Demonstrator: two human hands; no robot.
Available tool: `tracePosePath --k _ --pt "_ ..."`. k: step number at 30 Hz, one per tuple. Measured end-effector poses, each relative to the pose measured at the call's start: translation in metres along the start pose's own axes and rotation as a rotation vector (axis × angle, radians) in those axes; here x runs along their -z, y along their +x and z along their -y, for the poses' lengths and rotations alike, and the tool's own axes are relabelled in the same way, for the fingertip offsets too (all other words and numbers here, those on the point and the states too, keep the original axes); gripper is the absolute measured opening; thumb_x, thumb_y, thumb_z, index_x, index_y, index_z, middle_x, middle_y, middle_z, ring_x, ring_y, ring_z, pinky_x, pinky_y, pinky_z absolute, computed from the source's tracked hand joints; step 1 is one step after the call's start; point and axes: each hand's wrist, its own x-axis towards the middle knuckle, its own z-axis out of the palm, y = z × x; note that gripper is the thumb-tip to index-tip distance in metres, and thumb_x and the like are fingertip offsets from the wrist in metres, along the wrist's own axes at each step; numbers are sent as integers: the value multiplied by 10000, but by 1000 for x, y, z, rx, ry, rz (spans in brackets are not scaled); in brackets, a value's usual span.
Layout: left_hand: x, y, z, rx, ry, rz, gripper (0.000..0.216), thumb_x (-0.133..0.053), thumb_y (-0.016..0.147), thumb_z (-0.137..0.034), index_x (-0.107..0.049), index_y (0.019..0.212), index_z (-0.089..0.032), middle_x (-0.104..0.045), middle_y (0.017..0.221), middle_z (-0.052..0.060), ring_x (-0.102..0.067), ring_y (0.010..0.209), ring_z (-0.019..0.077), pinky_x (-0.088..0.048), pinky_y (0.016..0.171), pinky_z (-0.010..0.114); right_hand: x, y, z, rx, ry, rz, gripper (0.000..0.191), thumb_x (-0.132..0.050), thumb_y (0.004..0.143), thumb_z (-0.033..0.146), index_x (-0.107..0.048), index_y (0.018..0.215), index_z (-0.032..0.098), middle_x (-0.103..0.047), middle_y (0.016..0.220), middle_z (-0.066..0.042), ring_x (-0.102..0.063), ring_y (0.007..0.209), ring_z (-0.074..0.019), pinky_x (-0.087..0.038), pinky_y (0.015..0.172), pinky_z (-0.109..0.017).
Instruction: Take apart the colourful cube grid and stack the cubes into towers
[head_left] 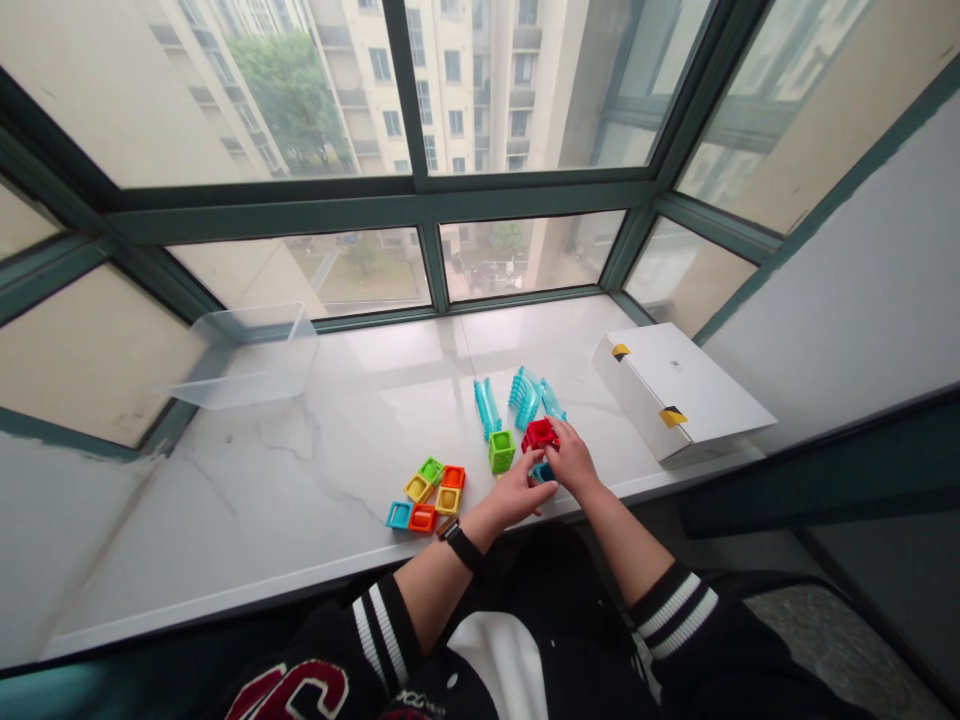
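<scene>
Watching through the head camera, I see both bare hands close together near the front edge of a white marble-look tabletop (225,510). My right hand (571,458) appears to be grasping a red cube block (539,435), with its fingers wrapped around the block's side. My left hand (517,492) sits just below, its fingertips at a small teal block (544,473). The hands crowd that spot, so I cannot tell whether the left is gripping it or only touching it.

A green cube block (502,451) stands just beside the red one, and 3 ribbed teal pieces (525,398) lie just behind them. To the left, 6 small square frames (424,497) in teal, orange, yellow and green sit in a tight cluster. A clear plastic bin (244,355) rests well off to the left, and a white box (682,390) with yellow-and-black tape lies to the right.

The main risk is a slip: if my right hand loses the red block, it could knock the green cube or ribbed pieces. The glossy surface may let a bumped block skid toward the front edge. My black wristband (461,547) could also sweep the frame cluster if my left arm swings wide.
</scene>
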Motion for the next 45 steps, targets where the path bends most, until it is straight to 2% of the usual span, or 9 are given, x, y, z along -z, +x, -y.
tracePosePath --k 3,6,11,15,21,26,30,38,45 --pt "17 -23 -7 -26 -10 49 768 -741 883 -459 -478 1557 -205 -721 853 54 -670 698 173 -561 538 247 0 -1 0 -9 2 -7 619 -541 871 186 -572 1488 235 -635 1417 -123 -598 1317 -301 -495 1150 -528" --pt "49 -59 -12 -133 -71 -5 572 -702 918 -528 -632 1395 -220 -740 1196 132 -644 662 104 -505 499 195 1 -1 2 -15 -2 -6 598 -540 884 217 -582 1480 214 -640 1413 -134 -593 1330 -306 -499 1149 -524" --pt "116 -116 10 -71 -154 -353 566 -700 887 -593 -674 1257 -166 -770 1124 124 -476 475 38 -401 422 193 3 -1 4 -9 -21 -10 603 -538 866 223 -592 1467 201 -650 1404 -138 -616 1304 -302 -522 1133 -505" --pt "153 -145 41 -41 -134 -647 592 -711 835 -601 -682 1209 -143 -769 1081 117 -607 629 120 -470 493 226 7 -2 5 -13 20 -3 672 -562 827 214 -549 1499 198 -628 1407 -148 -650 1244 -292 -586 1056 -482" --pt "160 -156 70 -105 283 -788 424 -640 889 -511 -709 1166 -197 -741 1160 109 -696 1063 266 -599 914 441 29 -13 23 59 29 -98 660 -546 860 220 -504 1519 210 -585 1419 -157 -612 1285 -302 -553 1106 -532" --pt "147 -152 91 -173 633 -689 355 -633 889 -330 -698 1225 -236 -658 1363 110 -595 1310 300 -456 1185 541 47 -36 67 146 55 -225 503 -542 915 224 -606 1414 234 -646 1342 -142 -609 1278 -327 -513 1139 -577" --pt "144 -152 106 -150 745 -606 470 -652 850 -237 -657 1319 -247 -578 1519 106 -540 1398 323 -439 1209 566 45 -57 110 219 162 -119 341 -539 952 235 -709 1246 262 -722 1198 -103 -680 1150 -302 -570 1055 -512" --pt "156 -153 122 -159 849 -549 499 -611 859 -154 -656 1349 -237 -600 1508 120 -573 1379 321 -467 1194 563 -51 -81 159 284 255 486 364 -629 939 205 -686 1292 275 -726 1229 -61 -717 899 -184 -604 838 -327" --pt "155 -155 120 -167 890 -524 633 -579 840 -71 -640 1429 -296 -551 1595 71 -600 1369 289 -511 1165 514 -123 -85 171 266 -164 625 458 -747 906 265 -635 1347 213 -689 1277 -133 -647 1192 -303 -540 1000 -432"
